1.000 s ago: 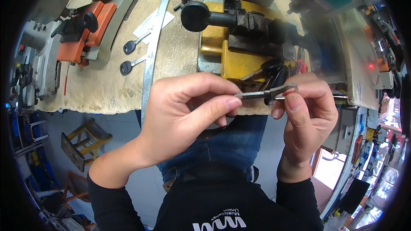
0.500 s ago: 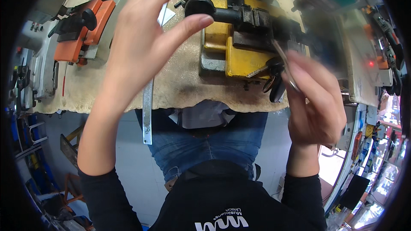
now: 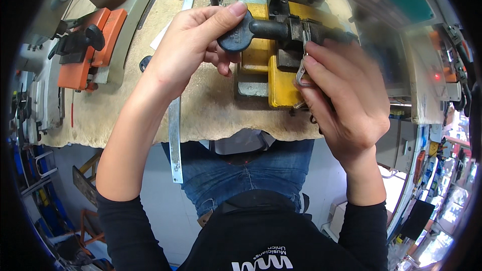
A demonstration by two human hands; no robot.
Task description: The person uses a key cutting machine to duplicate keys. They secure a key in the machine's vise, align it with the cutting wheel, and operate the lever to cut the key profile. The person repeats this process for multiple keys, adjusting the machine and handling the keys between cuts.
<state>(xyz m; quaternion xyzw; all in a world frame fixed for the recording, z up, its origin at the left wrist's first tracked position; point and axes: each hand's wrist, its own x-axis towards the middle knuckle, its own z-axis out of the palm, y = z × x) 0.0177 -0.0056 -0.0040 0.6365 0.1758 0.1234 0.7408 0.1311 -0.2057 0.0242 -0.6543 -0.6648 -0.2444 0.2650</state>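
Key (image 3: 302,72) pinched in right fingers (image 3: 321,69), apparently touching clamp (image 3: 294,31); left fingers (image 3: 224,21) hold black knob (image 3: 236,39).

From my end I see a worn, pale counter (image 3: 211,113) across the upper half of the frame, its front edge ragged. Right of centre I have a yellow machine (image 3: 281,90) standing on it; at upper left, a grey machine with an orange clamp (image 3: 108,40), a thin red rod (image 3: 72,115) below it. Between the machines lies a steel caliper (image 3: 175,145), one end jutting past the edge, a black-headed key (image 3: 144,63) and partly hidden white card (image 3: 159,39) to its left.
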